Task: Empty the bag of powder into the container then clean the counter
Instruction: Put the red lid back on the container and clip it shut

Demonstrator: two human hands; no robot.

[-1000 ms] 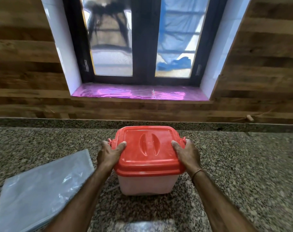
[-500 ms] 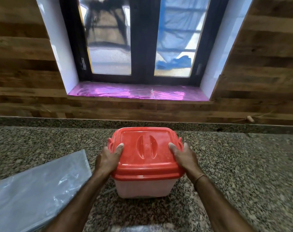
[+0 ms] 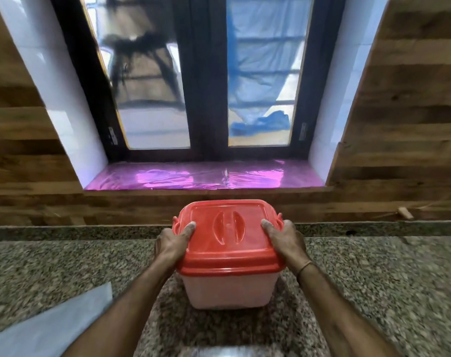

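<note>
- Since the earlier frames the container (image 3: 229,287) sits farther back on the counter (image 3: 389,284), closer to the back edge, and the grey bag (image 3: 57,328) shows only as a corner at the near left edge; some of that shift may be the head tilting up.
- Nearest the front edge, between the forearms, a pale glossy patch (image 3: 227,353) shows at the bottom of the view; I cannot tell what it is.
- Grey bag: flat on the counter toward the near left corner, well apart from the container, looking limp and empty.
- Left hand (image 3: 171,243) clasps the left side of the red lid (image 3: 228,238), thumb laid on top, fingers wrapped down the side.
- Right hand (image 3: 286,242) mirrors it on the right side, thumb on top; both are closed on the lid rim, not spread.
- Container stands upright in the middle of the counter, lid seated, body pale and translucent.
- My reading: powder is in, the lid is being pressed home or the tub pushed aside, so wiping the counter is next.
- Beyond the back edge, a wooden wall and a window sill (image 3: 203,176) covered in pink film.
</note>
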